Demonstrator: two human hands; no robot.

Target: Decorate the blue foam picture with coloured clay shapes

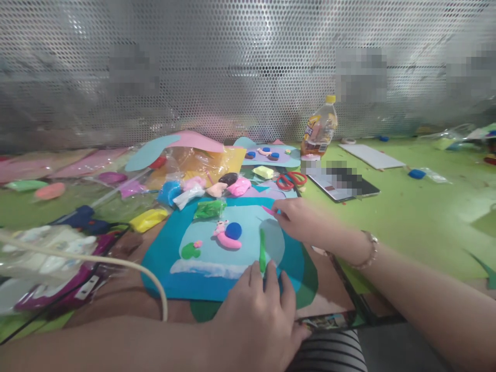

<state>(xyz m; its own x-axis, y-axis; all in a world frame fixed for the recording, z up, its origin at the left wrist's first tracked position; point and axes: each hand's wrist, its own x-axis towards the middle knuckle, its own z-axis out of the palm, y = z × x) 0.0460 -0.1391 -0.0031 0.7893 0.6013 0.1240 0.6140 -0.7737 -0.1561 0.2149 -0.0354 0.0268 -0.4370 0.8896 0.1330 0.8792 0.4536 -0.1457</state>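
My left hand (260, 305) lies on the lower part of the picture with its fingers stretched out, their tips touching the bottom end of a green clay strip (262, 245). My right hand (290, 219) is pinched around a pink pointed modelling tool (268, 211) at the upper right of the light blue paper (248, 219). On that paper is a pink clay snail (228, 241) with a blue round shell (233, 230). Left of it are a green clay leaf shape (188, 251) and a small pink flower (198, 244). White clay (209, 269) runs along the bottom.
A wrapped green clay pack (209, 209) sits on the paper's top edge, with several more packs behind. Red-handled scissors (291, 180), a bottle (320, 129) and a tablet (343, 181) stand or lie farther back. A cream cable (116, 262) crosses the left side.
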